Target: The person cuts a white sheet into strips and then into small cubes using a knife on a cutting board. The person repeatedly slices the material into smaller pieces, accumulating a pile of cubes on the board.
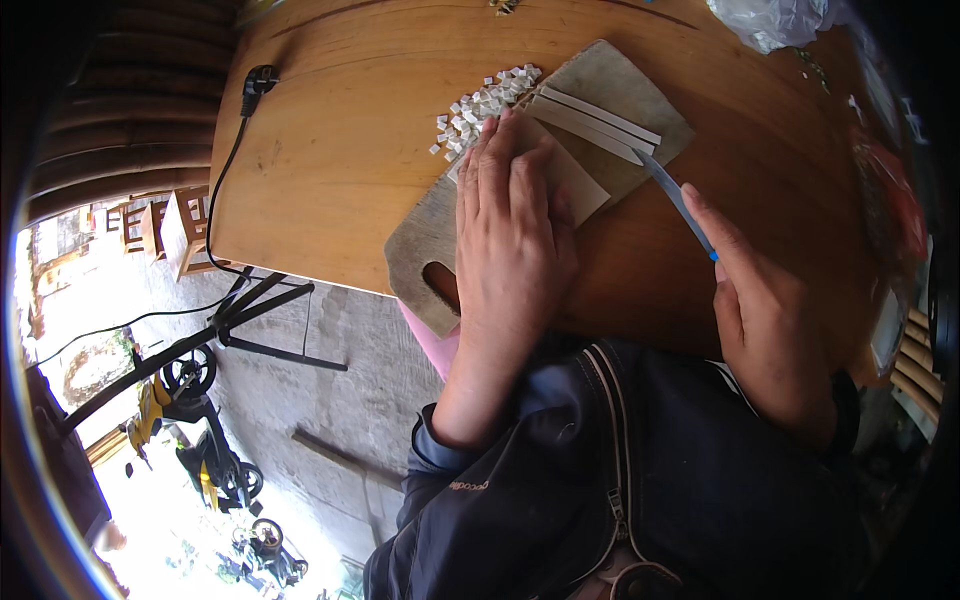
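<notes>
White strips lay crosswise on the far half of the cutting board, rightward of the nearer left hand, its fingers nearly together over a pale sheet. Right of the board, the right hand clamped a knife, tip near the strips.

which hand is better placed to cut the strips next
Likely the right hand: it holds the knife, whose tip is by one end of the strips. The left hand lies over the pale sheet.
</notes>
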{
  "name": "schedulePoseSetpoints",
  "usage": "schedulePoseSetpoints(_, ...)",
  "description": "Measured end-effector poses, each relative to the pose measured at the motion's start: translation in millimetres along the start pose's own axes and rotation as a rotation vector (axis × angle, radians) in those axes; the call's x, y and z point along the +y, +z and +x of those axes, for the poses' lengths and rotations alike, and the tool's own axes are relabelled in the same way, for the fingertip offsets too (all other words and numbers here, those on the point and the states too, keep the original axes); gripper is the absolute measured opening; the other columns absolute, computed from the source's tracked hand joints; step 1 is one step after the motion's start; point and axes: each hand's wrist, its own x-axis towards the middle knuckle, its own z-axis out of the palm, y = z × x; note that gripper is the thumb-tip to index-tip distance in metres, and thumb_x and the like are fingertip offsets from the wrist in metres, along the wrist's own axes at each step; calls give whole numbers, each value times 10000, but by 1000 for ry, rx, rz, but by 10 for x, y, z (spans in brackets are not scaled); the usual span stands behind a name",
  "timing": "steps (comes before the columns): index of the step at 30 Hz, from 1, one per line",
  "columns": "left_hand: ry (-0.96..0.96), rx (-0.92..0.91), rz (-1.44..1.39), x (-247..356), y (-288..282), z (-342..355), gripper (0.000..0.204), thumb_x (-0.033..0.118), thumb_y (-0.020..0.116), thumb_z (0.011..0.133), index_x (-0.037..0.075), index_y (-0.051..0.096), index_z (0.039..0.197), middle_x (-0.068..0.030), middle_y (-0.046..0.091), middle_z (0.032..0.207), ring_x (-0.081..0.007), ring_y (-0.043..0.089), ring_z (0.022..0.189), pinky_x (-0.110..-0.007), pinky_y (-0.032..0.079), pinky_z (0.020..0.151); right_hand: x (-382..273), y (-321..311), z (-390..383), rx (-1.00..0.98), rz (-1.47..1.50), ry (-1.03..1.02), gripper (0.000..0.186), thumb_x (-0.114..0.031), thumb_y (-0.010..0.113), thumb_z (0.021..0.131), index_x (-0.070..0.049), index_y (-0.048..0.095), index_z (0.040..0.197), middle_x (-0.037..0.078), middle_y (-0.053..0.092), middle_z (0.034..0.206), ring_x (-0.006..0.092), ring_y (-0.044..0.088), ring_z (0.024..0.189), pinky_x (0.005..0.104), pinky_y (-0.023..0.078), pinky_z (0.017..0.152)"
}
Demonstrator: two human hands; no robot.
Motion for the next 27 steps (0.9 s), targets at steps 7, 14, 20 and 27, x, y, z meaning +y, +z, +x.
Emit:
schedulePoseSetpoints(7, -12, 24, 25, -7, -13, -8, 394, 40, 677, 845, -29, 602, 1226, -249, 552, 1382, -426, 527, 1323, -506, 445, 1110, -91, 177, 357, -47, -62, -102, 718, 125, 553, 892, -137, 452, 1553, 251, 671, 1204, 410, 685, 948, 459, 562, 813)
schedulePoseSetpoints(14, -20, -22, 58, 13, -51, -24, 478, 84, 715, 828, -29, 591, 1276, -248, 524, 1404, -423, 507, 1334, -517, 437, 1111, -76, 293, 577, -27, -7, -126, 747, 119, 567, 877, -154, 447, 1561, 254, 674, 1047, 420, 663, 844, 476, 542, 764)
schedulePoseSetpoints(20, -33, -58, 39, 32, -71, -27, 525, 129, 734, 828, -23, 583, 1307, -244, 507, 1424, -417, 493, 1349, -518, 426, 1117, -134, 301, 602, -6, -22, -160, 729, 124, 566, 871, -132, 468, 1546, 242, 678, 1047, 413, 664, 842, 472, 548, 770)
schedulePoseSetpoints(27, -41, -48, 30, -4, -58, -45, 532, 134, 708, 849, -29, 571, 1336, -235, 505, 1435, -413, 491, 1355, -513, 434, 1108, -187, 370, 657, -38, -53, -184, 700, 120, 564, 871, -109, 487, 1527, 251, 683, 1121, 414, 684, 909, 470, 560, 797)
